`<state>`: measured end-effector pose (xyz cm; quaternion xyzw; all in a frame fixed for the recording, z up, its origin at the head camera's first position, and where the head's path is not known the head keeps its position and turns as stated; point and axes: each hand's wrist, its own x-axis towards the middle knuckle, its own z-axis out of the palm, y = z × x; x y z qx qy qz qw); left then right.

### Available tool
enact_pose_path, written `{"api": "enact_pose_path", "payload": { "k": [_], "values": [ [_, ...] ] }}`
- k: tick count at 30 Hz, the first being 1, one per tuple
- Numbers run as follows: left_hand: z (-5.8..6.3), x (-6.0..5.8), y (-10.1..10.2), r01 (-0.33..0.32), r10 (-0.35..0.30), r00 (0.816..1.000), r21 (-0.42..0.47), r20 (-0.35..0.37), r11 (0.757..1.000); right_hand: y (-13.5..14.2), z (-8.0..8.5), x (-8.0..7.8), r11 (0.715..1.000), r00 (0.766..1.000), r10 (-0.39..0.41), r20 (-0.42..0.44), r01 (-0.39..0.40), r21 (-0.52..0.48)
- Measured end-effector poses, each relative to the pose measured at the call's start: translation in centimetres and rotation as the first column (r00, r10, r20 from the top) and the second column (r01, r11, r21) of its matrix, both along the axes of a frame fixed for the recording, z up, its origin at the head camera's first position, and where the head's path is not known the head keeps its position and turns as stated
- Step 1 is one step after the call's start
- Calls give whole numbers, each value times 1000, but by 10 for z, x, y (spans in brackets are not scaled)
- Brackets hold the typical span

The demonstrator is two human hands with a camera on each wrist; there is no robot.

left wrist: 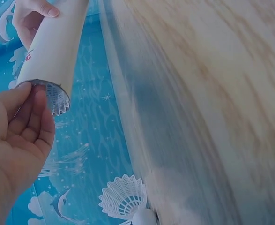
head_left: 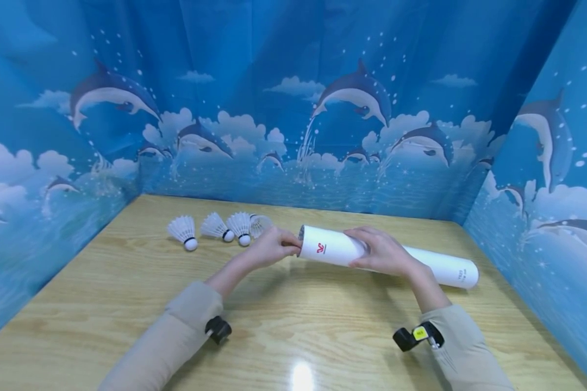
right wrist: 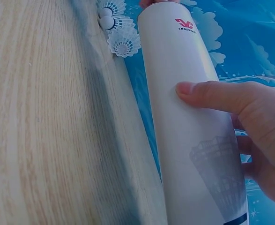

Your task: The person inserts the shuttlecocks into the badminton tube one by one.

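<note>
My right hand [head_left: 383, 251] grips a long white shuttlecock tube [head_left: 332, 247] round its middle, thumb on the near side in the right wrist view. The tube lies slanted, its mouth toward the left and slightly higher in the head view. At that mouth, my left hand [head_left: 273, 247] has its fingertips just inside the rim. In the left wrist view, a white shuttlecock skirt [left wrist: 57, 100] shows within the mouth, and my left thumb and fingers pinch its edge; the fingertips are partly hidden by the tube.
Several white shuttlecocks lie at the back left of the wooden table [head_left: 274, 315]: one shuttlecock [head_left: 183, 231] apart on the left, another shuttlecock [head_left: 239, 227] among a closer group. A blue dolphin-print curtain [head_left: 254, 108] borders the table's back and sides.
</note>
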<state>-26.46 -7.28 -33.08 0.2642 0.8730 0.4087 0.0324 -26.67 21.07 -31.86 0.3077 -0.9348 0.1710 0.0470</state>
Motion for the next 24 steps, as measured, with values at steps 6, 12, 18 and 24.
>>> {"api": "enact_pose_path", "payload": {
  "k": [6, 12, 18, 24],
  "values": [
    [1, 0, -8, 2, -2, 999, -3, 53, 1000, 1, 0, 1, 1000, 1000, -2, -4, 2, -4],
    [-1, -2, -25, -4, 4, 1000, -25, 2, 1000, 1, 1, 3, 1000, 1000, 8, -10, -8, -10],
    [-1, -3, -50, -51, 51, 999, -10, -8, 999, 3, 1, 4, 1000, 1000, 5, -13, -5, -11],
    [0, -4, -83, -122, 121, 992, -2, -23, 993, 3, 3, 6, 1000, 1000, 2, -16, -2, -10]
  ]
}}
